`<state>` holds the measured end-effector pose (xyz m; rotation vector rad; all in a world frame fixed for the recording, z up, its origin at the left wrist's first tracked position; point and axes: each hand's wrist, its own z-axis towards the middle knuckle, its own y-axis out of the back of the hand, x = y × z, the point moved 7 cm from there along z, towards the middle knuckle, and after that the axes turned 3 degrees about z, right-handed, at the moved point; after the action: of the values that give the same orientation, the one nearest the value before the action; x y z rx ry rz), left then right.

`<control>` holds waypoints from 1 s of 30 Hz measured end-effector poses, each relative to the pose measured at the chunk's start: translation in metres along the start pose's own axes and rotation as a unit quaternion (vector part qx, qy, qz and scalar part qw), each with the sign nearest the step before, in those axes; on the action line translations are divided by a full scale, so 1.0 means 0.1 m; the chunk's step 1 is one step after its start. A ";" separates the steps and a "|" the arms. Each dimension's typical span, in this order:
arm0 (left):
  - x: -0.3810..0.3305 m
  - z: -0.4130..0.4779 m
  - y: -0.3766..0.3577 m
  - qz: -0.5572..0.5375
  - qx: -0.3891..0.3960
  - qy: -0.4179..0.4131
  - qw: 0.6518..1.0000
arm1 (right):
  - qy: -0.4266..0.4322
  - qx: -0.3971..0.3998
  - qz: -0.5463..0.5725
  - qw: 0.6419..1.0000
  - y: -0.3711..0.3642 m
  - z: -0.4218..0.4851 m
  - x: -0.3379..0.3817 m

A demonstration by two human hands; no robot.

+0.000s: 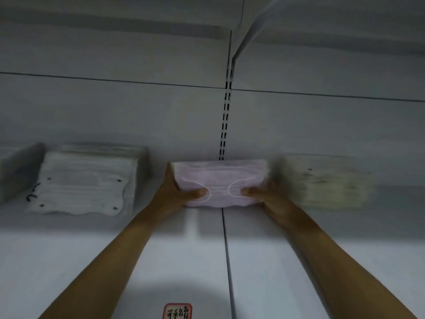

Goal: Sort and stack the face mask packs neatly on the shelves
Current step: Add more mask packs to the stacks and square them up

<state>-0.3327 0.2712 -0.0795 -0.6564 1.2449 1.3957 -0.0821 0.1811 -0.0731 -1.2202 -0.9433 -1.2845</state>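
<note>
A stack of pink face mask packs (218, 178) sits at the back of the white shelf (161, 261), over the seam between two shelf boards. My left hand (177, 192) grips its left end with the thumb on top. My right hand (269, 196) grips the right end the same way. To the left lies a stack of white mask packs (85, 183) with black dots at the corners. A blurred pale yellowish stack (326, 180) lies to the right, close to my right hand.
A grey pack (18, 173) leans at the far left edge. The slotted upright (225, 120) runs up the back wall behind the pink stack. A red-bordered label (177, 311) sticks to the shelf's front. A bracket (248, 31) slants at the upper right.
</note>
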 end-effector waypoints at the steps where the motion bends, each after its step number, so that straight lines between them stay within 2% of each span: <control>1: 0.00 0.02 0.01 0.012 0.015 -0.004 1.000 | 0.009 0.013 -0.024 1.000 -0.01 -0.01 0.00; 4: 0.03 0.08 0.07 0.009 0.048 -0.006 0.999 | 0.025 0.037 -0.086 0.995 -0.06 -0.05 -0.01; 7: 0.06 0.06 0.09 -0.026 0.081 0.028 0.996 | 0.032 0.042 -0.094 0.994 -0.02 -0.07 -0.01; 10: -0.01 -0.03 0.08 -0.035 0.076 0.046 0.995 | 0.028 0.052 -0.086 0.995 0.01 -0.07 0.00; 14: -0.30 -0.17 0.05 0.003 0.058 -0.023 0.998 | 0.050 0.033 -0.085 0.995 0.06 -0.06 0.08; 19: -0.25 -0.14 -0.02 -0.023 0.034 -0.031 0.999 | 0.044 0.040 -0.094 0.994 0.02 -0.12 0.12; 21: -0.24 -0.18 -0.06 -0.041 0.019 -0.029 0.999 | 0.047 0.000 -0.054 0.997 0.03 -0.13 0.16; 25: -0.19 -0.13 -0.13 -0.056 0.058 -0.009 0.997 | 0.087 -0.073 0.014 0.993 0.07 -0.13 0.24; 27: -0.18 -0.13 -0.14 -0.057 0.073 0.017 0.996 | 0.079 -0.097 0.041 0.991 0.05 -0.16 0.26; 28: -0.16 -0.12 -0.12 -0.055 0.058 0.022 0.997 | 0.070 -0.102 0.059 0.991 0.02 -0.15 0.25; 30: -0.21 -0.11 -0.08 -0.047 0.010 -0.021 0.999 | 0.073 -0.137 0.070 0.985 -0.01 -0.16 0.25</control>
<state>-0.3225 0.2521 -0.0665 -0.6594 1.1782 1.3126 -0.0821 0.1615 -0.0510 -1.3550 -0.5777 -1.4013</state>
